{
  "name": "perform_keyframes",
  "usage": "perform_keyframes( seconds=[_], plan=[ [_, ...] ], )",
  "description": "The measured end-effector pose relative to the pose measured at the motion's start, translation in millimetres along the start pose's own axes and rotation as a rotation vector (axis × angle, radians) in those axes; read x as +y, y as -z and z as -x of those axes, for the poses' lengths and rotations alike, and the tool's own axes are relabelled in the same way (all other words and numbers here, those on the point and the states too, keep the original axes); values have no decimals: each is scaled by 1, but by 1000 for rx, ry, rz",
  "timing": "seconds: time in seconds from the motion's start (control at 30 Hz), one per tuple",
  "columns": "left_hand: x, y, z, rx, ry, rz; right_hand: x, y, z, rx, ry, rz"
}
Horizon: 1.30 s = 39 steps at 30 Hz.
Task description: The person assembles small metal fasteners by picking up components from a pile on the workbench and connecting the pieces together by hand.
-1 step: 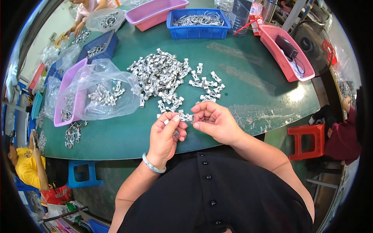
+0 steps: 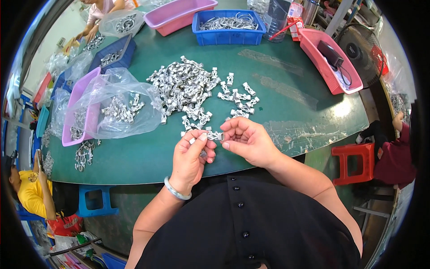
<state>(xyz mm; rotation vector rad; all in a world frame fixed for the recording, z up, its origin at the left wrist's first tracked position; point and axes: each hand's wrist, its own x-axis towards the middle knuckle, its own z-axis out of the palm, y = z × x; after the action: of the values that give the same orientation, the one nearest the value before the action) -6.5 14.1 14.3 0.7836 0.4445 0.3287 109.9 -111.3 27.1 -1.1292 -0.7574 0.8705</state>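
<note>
Both my hands meet over the near edge of the green table. My left hand (image 2: 190, 154) is closed, with a small silver metal piece (image 2: 212, 135) sticking out between thumb and fingers. Other bits of metal show in its curled fingers. My right hand (image 2: 248, 140) pinches the ring-like right end of that same piece between thumb and fingertips. Just beyond my hands lies a big heap of similar silver pieces (image 2: 181, 87), with openwork middles and capped ends. Several loose ones (image 2: 239, 96) are scattered to the heap's right.
Left of the heap, a clear plastic bag (image 2: 130, 127) of metal pieces lies against a lilac basket (image 2: 67, 130). A blue bin (image 2: 228, 38) of metal rings and a pink tray (image 2: 309, 45) stand farther back. Red stool (image 2: 354, 163) at right. Co-workers sit around.
</note>
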Motion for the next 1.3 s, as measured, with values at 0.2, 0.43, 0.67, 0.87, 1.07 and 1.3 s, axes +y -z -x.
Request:
perform_keyframes(
  seconds=[0.2, 0.43, 0.67, 0.87, 1.07, 1.3],
  plan=[
    [-4, 3, -3, -83, 110, 107, -2, -6, -1, -33, 41, 22],
    [-6, 1, -3, -101, 121, 116, -4, -10, 1, -67, 66, -5],
    [-8, 4, -4, -98, 37, 76, -3, -11, 3, -46, 65, 37],
    [-9, 0, -1, -104, -178, -37, 4, -6, 5, 29, 22, 150],
    [-13, 4, 0, -188, -223, 28, 3, -9, 8, 53, 101, 267],
    [-15, 6, -2, -250, -277, 43, 1, -10, 7, 34, 297, 476]
  ],
)
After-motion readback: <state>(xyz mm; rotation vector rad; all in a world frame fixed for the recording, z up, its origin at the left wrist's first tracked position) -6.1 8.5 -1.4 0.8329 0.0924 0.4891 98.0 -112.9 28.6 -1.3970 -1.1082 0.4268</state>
